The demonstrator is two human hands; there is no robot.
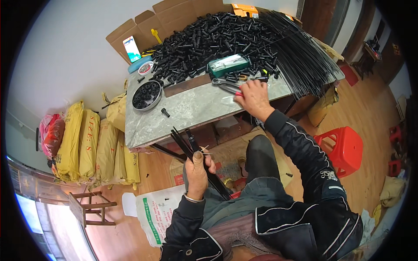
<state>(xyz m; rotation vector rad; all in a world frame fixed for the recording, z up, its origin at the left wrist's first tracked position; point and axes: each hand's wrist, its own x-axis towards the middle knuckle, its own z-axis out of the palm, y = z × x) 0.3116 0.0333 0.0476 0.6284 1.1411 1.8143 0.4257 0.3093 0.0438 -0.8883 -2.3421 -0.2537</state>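
My left hand (pixel 198 174) is closed around a bundle of thin black rods (pixel 185 150) over my lap. Among them a thicker black tubular piece (pixel 190 138) points up, and the lower ends run down between my legs. At the table's front edge, my right hand (pixel 256 100) is closed over the red handles of a pair of pliers (pixel 224 82), whose grey metal end lies toward the left on the tabletop. Its fingertips are partly hidden. Just beyond that hand are small black and brass-coloured pieces and a green box (pixel 228 65) with a pale top.
Black tubular parts (pixel 209 39) form a big heap on the table (pixel 183 115). Long black rods (pixel 305 61) lie at its right. A round bowl (pixel 146 95) holds black rings. A lit phone (pixel 131 49) leans at the back left. A red stool (pixel 342 150) stands right; yellow sacks (pixel 89 143) line the left wall.
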